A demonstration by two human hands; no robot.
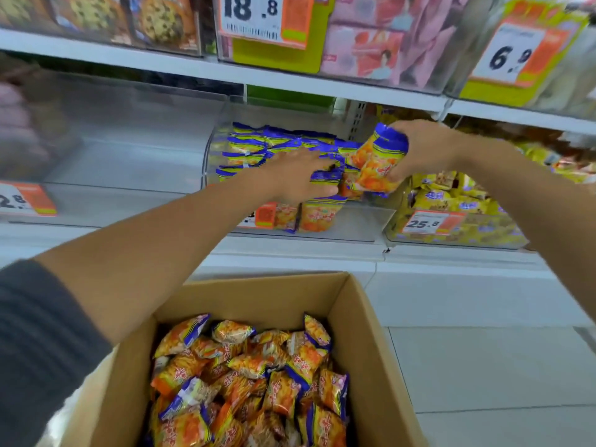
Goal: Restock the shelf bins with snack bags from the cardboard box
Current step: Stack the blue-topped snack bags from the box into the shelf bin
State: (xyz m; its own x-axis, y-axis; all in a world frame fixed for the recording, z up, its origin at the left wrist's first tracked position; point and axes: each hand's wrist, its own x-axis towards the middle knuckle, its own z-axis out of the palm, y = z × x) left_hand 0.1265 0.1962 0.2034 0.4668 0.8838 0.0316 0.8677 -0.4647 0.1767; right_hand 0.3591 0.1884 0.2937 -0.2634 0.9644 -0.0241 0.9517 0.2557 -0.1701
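Note:
An open cardboard box [361,317] stands on the floor below me, holding several orange snack bags [254,379] with blue and yellow tops. On the middle shelf, a clear plastic bin [371,224] holds upright rows of the same bags [258,146]. My left hand [296,179] reaches into this bin, fingers spread flat against the stacked bags. My right hand [422,150] hovers at the bin's right edge, closed around a small bunch of snack bags [377,162] held upright.
To the left sits a clear bin [122,188] with a price tag 2.8. To the right, a bin of yellow packets [458,201] carries a 25.8 tag. The upper shelf [225,72] holds cookie packs and pink packs. Pale floor tiles [483,366] lie right of the box.

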